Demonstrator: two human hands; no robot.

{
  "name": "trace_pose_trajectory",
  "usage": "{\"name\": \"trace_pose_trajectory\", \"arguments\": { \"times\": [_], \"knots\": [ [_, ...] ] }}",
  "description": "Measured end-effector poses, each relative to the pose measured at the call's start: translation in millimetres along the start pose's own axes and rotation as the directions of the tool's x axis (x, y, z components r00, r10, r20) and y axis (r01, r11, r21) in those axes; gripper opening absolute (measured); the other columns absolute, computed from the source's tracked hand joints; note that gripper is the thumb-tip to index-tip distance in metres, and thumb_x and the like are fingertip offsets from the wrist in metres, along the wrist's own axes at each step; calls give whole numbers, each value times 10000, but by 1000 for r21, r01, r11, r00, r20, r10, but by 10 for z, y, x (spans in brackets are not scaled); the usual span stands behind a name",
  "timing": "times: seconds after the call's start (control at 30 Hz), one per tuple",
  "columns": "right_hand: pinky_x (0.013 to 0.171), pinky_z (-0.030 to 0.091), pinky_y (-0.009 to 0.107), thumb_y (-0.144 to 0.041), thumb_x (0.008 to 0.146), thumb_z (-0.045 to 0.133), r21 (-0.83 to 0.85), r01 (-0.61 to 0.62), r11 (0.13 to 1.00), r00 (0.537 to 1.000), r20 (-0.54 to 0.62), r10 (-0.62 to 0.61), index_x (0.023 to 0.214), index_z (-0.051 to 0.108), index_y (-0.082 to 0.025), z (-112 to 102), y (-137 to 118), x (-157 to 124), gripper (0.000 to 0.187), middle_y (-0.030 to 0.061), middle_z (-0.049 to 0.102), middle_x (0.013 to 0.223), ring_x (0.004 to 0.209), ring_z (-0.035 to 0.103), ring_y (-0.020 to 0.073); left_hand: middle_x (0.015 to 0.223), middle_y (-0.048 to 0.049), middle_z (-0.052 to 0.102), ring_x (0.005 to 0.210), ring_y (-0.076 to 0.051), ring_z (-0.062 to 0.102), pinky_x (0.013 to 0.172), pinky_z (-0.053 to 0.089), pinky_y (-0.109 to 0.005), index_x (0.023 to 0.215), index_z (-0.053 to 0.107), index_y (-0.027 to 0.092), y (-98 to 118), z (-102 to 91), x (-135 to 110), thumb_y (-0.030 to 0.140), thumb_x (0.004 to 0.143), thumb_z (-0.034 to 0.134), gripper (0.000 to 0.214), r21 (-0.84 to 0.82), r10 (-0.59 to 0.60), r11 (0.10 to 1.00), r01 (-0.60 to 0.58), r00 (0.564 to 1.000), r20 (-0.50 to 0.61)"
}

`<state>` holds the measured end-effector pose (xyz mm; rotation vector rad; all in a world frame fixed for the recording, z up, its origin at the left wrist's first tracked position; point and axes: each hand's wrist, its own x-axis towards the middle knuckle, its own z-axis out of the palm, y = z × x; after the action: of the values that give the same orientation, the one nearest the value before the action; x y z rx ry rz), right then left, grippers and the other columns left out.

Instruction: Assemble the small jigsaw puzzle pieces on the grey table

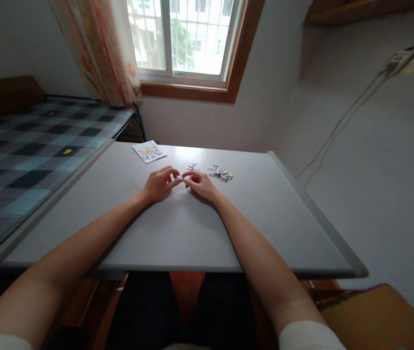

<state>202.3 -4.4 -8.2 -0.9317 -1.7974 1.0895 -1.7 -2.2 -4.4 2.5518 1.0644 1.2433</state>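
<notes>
My left hand (161, 183) and my right hand (199, 183) meet over the middle of the table, fingertips nearly touching. Between them are small jigsaw puzzle pieces (179, 178), pinched by the fingers of both hands; their exact shape is too small to make out. Just beyond my right hand lies a small group of loose puzzle pieces (192, 166). A larger pile of mixed-colour puzzle pieces (222, 174) sits to the right of it. Past my left hand, a picture card (149, 151) lies flat.
The grey-white table (177, 233) has raised side edges. A bed with a checked cover (46, 141) adjoins its left side. The wall with a hanging cable (341, 121) is on the right. A wooden chair (378, 316) stands at the lower right. A window (188, 43) is ahead.
</notes>
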Motion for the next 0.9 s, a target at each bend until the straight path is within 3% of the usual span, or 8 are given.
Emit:
{"name": "trace_pose_trajectory", "arguments": {
  "times": [0.53,0.9],
  "knots": [
    [509,332,218,-400,699,683,31,-58,998,998,13,58,935,663,-117,8,-103,-41,369,-32,563,613,525,420,74,819,-10,622,583,-75,556,553,455,-199,826,620,175,32,-23,9,491,890,578,326,-8,-1,1000,1,1000,3],
    [554,380,227,-376,702,681,64,-58,996,998,0,58,923,642,-127,13,-34,-11,335,-8,612,661,573,498,93,860,-23,638,586,-74,580,563,466,-199,922,642,176,43,-9,8,301,889,538,166,-48,18,999,-18,1000,5]
  ]
}}
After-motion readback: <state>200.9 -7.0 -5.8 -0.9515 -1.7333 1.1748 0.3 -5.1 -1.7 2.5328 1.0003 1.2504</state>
